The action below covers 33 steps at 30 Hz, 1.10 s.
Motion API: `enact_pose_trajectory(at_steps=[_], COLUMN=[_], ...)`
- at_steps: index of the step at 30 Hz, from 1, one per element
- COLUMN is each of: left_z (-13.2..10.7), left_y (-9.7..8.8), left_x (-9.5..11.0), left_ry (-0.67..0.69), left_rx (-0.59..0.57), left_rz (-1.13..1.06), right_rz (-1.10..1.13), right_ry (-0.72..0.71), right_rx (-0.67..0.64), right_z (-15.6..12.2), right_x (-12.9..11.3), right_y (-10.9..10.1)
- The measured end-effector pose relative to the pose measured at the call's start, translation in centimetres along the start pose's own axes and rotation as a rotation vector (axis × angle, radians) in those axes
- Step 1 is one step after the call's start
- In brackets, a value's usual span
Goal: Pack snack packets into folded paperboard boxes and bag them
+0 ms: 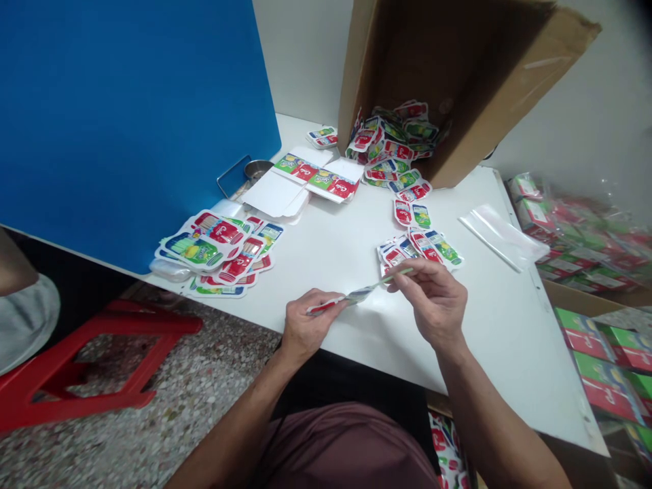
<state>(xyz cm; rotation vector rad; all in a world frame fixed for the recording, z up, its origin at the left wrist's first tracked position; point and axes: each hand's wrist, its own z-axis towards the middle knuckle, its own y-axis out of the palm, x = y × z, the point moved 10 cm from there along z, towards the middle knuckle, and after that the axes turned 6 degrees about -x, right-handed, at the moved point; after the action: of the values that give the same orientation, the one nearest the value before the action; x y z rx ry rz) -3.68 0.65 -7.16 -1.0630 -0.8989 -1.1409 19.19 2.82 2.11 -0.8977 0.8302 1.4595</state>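
**Left hand [308, 327] and right hand [428, 302] pinch a printed strip [356, 296] above the bench [502, 339]**

Closest in, the strip spans the gap between the two hands, held just over the white top near its front edge. Its red end sits clenched in the left hand, between thumb and curled fingers. Its narrow green tip is pinched by the right hand's thumb and forefinger, and the middle looks folded or twisted. Just beyond the right hand lies a loose heap of red-and-green cards [420, 250], with a few more cards [411, 214] above it, leading to a spill of cards [392, 146] at the mouth of a cardboard box [451, 75] lying tilted on the bench. Left of these are flat white cartons [300, 183] with the same printing, and a larger card pile [219, 251] near the bench's left edge. A clear plastic bag [502, 236] lies to the right. A blue panel [127, 122] rises along the far left, with a metal bowl [259, 170] beside it. Below the bench, a red stool [96, 353] stands on a speckled floor [163, 407], near part of another person [25, 319] in grey. Wrapped packs [581, 234] and green-and-red boxes [606, 360] are stacked at the right.
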Motion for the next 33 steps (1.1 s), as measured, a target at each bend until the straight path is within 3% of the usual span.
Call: enact_pose_trajectory(at_steps=[20,27,33], left_z=[0.0,0.0,0.1], left_y=[-0.1,0.0,0.1], left_x=[-0.1,-0.3,-1.1], left_ry=[-0.013,-0.075,-0.233], left_rx=[0.004,0.001,-0.007], left_rz=[-0.026,-0.035,-0.026], right_rz=[-0.064,-0.140,-0.144], right_ry=[-0.008,0.057,0.061], right_rx=[-0.034,-0.163,-0.205], right_z=[-0.4,0.0,1.1], right_x=[0.2,0.9,1.0], right_y=[0.2,1.1,2.0])
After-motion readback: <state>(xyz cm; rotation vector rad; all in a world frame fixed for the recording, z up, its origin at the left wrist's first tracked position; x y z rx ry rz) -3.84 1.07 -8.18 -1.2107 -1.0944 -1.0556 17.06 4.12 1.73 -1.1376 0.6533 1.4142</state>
